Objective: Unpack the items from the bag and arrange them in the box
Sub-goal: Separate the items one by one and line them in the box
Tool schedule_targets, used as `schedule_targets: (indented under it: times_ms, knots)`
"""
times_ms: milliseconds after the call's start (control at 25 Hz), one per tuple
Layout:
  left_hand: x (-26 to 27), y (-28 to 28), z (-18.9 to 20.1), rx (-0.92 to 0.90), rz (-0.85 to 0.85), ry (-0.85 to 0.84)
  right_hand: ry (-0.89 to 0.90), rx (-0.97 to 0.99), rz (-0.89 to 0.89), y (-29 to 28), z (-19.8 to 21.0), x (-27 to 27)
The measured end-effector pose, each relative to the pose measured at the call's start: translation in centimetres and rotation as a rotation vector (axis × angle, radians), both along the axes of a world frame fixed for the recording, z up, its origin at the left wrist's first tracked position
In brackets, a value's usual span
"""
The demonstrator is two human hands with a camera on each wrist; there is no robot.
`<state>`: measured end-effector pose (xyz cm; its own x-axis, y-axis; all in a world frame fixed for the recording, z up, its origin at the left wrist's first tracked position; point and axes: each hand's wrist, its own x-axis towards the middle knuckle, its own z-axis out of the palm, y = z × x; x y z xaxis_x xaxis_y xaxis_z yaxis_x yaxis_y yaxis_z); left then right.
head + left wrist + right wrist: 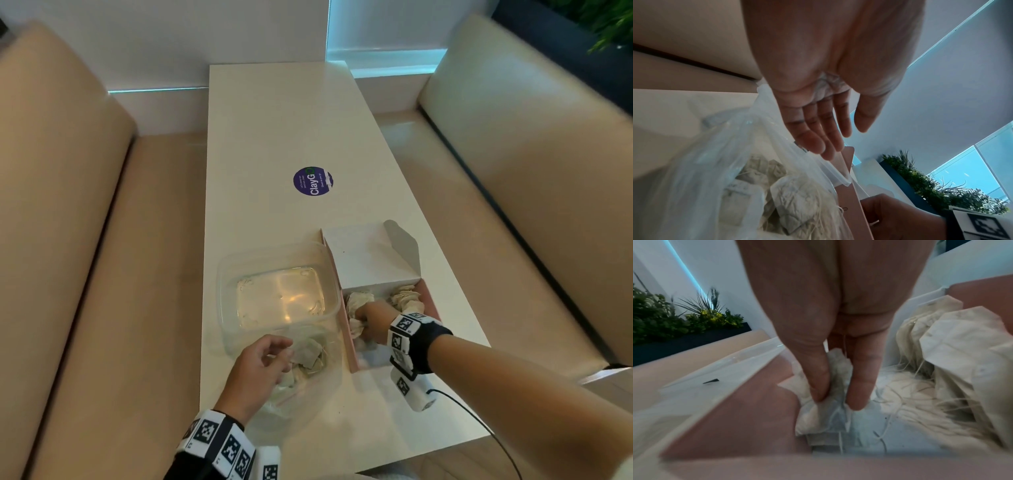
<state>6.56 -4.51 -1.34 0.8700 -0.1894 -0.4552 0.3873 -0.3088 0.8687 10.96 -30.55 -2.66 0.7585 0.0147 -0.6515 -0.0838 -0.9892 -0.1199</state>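
Note:
A clear plastic bag (301, 387) lies at the table's near edge with pale tea bags (310, 356) inside; the left wrist view shows the bag (719, 159) and those tea bags (795, 191) too. My left hand (277, 353) hovers over the bag's mouth, its fingers (818, 142) relaxed and holding nothing. To the right stands a pink box (346, 329) with its white lid (370, 260) raised. My right hand (368, 325) is inside it, thumb and finger (859, 386) pinching a bunch of tea bags (824, 415) against the left wall. More tea bags (953, 353) are piled at the box's right side.
A clear plastic container (222, 284) stands on the white table (274, 137) just beyond the bag and left of the box. A round purple sticker (312, 181) marks the table's middle. Beige benches (68, 240) flank both sides. A black cable (479, 421) trails from my right wrist.

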Motion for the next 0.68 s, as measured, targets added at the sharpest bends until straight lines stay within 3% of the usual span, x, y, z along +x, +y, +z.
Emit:
schedule_targets:
  times_ms: [440,560,680]
  knots:
    - [0.1,1.1,0.3,0.031,0.008,-0.011,-0.075,0.027,-0.133,-0.1,0.1,0.8]
    - [0.3,2.0,0.3,0.170,-0.010,-0.073,-0.105,0.014,-0.095,0.0,1.8,0.3]
    - [0.2,2.4,0.1,0.387,-0.161,-0.207,-0.359,0.178,-0.056,2.1,4.3,-1.0]
